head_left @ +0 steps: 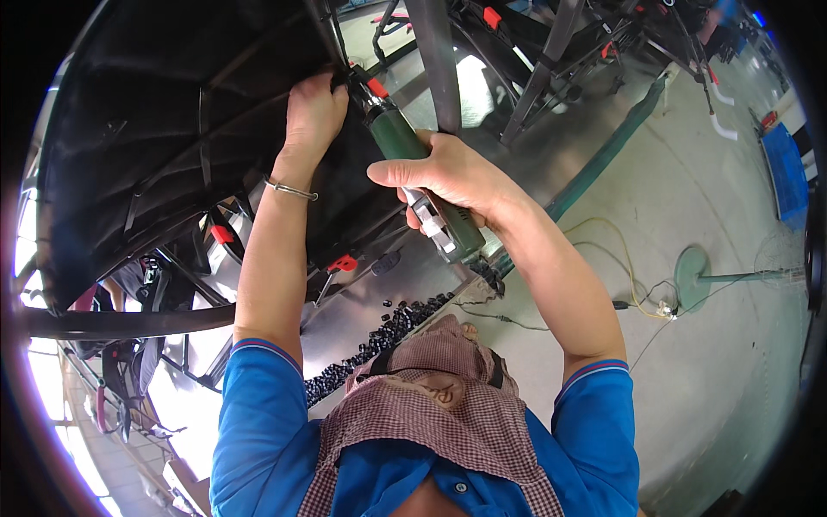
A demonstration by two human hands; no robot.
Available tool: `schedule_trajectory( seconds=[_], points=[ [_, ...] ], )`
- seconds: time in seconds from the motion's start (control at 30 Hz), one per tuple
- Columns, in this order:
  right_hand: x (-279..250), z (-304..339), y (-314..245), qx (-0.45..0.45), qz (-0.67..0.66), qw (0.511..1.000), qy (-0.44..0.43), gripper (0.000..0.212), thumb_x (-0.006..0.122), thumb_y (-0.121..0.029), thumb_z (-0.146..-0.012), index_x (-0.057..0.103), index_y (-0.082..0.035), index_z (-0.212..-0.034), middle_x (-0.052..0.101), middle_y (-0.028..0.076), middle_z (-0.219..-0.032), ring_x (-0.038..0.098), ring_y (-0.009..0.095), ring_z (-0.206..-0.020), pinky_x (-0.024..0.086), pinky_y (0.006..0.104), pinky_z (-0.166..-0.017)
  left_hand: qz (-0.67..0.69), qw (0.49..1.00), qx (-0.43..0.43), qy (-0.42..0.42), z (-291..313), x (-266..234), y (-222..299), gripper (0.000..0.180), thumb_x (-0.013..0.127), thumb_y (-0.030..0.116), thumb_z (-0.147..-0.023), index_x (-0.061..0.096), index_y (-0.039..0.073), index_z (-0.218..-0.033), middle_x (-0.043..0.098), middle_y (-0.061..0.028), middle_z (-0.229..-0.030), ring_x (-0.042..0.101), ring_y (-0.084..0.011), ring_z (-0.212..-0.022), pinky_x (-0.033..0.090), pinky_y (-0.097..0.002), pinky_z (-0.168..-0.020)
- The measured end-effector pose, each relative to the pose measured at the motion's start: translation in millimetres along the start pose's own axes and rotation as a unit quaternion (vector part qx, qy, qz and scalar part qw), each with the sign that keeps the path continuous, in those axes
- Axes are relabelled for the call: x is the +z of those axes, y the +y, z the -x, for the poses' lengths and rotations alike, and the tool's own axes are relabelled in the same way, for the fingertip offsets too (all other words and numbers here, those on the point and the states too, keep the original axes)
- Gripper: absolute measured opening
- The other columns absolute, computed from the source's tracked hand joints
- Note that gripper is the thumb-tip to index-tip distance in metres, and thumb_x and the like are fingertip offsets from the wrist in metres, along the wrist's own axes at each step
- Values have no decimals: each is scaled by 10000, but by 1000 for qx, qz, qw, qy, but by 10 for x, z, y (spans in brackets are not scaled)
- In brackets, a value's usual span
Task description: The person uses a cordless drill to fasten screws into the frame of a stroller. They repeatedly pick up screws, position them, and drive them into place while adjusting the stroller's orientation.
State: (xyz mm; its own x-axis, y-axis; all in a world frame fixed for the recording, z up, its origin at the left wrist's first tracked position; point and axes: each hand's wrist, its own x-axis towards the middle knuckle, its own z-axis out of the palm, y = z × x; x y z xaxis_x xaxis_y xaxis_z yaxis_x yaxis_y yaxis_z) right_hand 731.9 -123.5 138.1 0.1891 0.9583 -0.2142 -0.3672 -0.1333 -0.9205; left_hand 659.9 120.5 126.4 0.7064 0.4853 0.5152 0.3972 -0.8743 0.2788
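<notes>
My right hand [465, 177] is wrapped round a green corded power tool [394, 136], its thumb lying over the body. The tool's metal nose points up and away, against the edge of a black metal frame beside a small red part [377, 87]. My left hand [315, 114] is closed at that same edge, close to the nose. Its fingertips are at a small black piece that I cannot make out. Black fabric [155, 121] stretches over the frame to the left, above a curved black tube [129, 323].
Many small black parts [379, 343] lie heaped on a metal surface before me. More dark frames with red parts [492, 17] stand ahead. Cables, including a yellow cord [616, 231], cross the floor by a round green base [692, 277]. A blue panel [785, 172] is far right.
</notes>
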Motion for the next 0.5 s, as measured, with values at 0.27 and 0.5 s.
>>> schedule_trajectory(
  seconds=[0.27, 0.5],
  points=[
    [72, -58, -49, 7, 9, 1000, -4, 534, 856, -349, -733, 496, -26, -961, 525, 34, -691, 584, 148, -477, 465, 272, -381, 1, 1000, 6, -13, -12, 32, -78, 288, 613, 170, -851, 623, 15, -1093, 659, -248, -981, 624, -433, -932, 515, -488, -837],
    [65, -133, -72, 17, 12, 1000, -4, 489, 862, -354, -726, 548, -26, -907, 558, 38, -664, 573, 143, -491, 518, 303, -450, -20, 998, 45, 39, 2, 110, -125, 260, 586, 165, -887, 633, -14, -1069, 668, -232, -809, 669, -354, -633, 553, -426, -638]
  ],
)
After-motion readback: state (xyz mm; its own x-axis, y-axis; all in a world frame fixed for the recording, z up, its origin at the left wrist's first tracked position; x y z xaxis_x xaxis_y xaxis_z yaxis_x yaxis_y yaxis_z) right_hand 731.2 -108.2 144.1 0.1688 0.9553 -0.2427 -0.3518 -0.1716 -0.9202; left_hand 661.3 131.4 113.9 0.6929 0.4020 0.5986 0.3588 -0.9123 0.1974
